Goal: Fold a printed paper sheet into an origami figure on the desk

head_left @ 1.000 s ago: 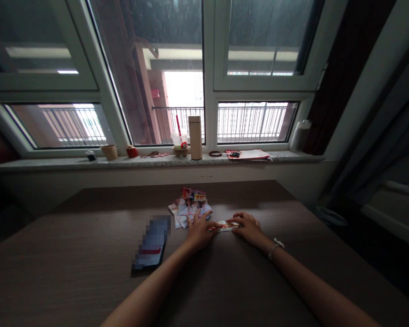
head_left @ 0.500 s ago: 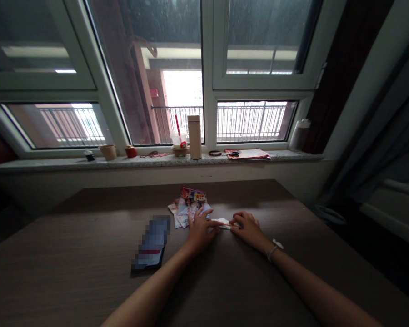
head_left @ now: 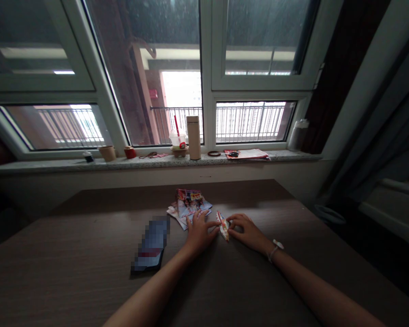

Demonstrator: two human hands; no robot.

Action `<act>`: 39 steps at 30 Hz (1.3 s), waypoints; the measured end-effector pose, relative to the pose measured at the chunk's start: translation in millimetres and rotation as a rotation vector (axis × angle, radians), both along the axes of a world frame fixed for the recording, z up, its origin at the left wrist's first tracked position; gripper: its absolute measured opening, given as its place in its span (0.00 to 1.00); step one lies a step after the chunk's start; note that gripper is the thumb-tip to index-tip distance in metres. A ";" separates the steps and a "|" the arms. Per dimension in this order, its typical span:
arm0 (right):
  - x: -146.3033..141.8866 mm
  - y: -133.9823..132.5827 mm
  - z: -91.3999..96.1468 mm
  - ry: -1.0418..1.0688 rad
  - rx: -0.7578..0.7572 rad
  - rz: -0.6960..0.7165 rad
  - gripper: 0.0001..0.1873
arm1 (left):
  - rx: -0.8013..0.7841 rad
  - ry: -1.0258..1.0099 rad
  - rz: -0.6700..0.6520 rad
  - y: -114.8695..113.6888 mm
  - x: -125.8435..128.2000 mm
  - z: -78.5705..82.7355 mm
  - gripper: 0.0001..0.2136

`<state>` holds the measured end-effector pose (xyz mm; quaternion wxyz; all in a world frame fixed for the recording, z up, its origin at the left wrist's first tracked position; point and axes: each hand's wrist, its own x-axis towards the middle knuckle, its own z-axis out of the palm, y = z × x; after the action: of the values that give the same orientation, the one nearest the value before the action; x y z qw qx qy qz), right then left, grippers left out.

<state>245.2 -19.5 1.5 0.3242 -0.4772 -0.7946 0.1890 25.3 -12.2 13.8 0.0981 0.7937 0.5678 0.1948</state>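
Note:
A small folded paper (head_left: 222, 225), white with red and orange print, is held between my two hands over the brown table (head_left: 259, 281). My left hand (head_left: 201, 232) pinches its left edge with thumb and index finger, while the other fingers rest spread at the lower edge of some printed leaflets (head_left: 191, 203). From the other side, my right hand (head_left: 246, 229) grips the paper's right edge between thumb and fingertips. A white band circles my right wrist. The leaflets lie fanned in a loose pile, partly covered by my left fingers.
A phone (head_left: 150, 245) with a blurred-out screen lies left of my left forearm. On the windowsill (head_left: 150, 164) behind the table stand a beige flask (head_left: 193, 137), a paper cup (head_left: 107, 153), a drink cup with a red straw (head_left: 177, 138), scissors (head_left: 231, 154) on papers, and a bottle (head_left: 298, 135).
The folded paper has turned from lying crosswise to standing nearly lengthwise between my hands. The top leaflets have shifted slightly to the left and turned.

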 end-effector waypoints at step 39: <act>-6.1 -7.2 5.9 -0.121 0.145 0.077 0.13 | -0.020 -0.036 0.021 -0.8 0.1 5.9 0.08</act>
<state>239.2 -26.7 7.4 0.3017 -0.4322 -0.8421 0.1143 25.4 -13.0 19.7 0.1144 0.7832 0.5761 0.2042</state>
